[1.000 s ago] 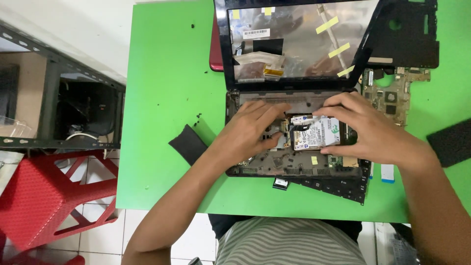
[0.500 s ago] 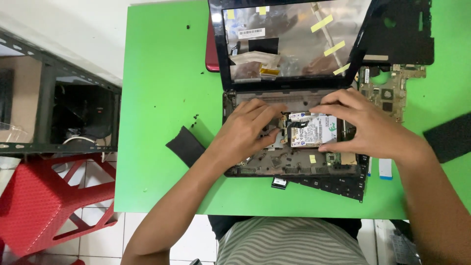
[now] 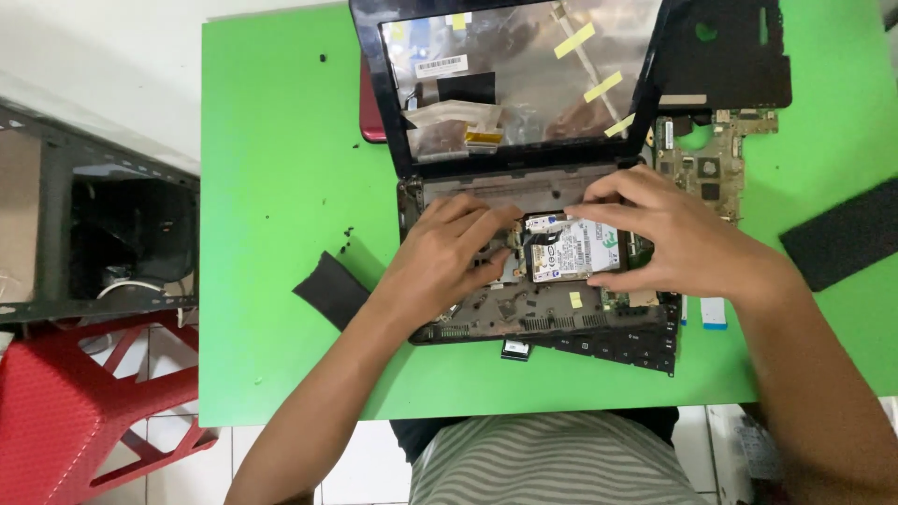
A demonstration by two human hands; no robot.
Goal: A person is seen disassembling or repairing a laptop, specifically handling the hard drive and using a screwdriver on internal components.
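My fingers (image 3: 613, 192) on the right hand (image 3: 678, 243) curl around the hard drive (image 3: 572, 251), thumb along its lower edge and fingertips over its top edge, so they are closed on it. My left hand (image 3: 444, 262) lies flat on the opened laptop base (image 3: 524, 313), its fingers bent and touching the drive's left edge by a small connector; I cannot tell whether they pinch anything. The drive sits in the middle of the base, label up. The lid (image 3: 510, 79), stripped to its back shell with yellow tape strips, stands open behind it. A circuit board (image 3: 706, 154) lies just right of the hinge, a black foam piece (image 3: 332, 290) left of the base, all on the green counter (image 3: 271, 187).
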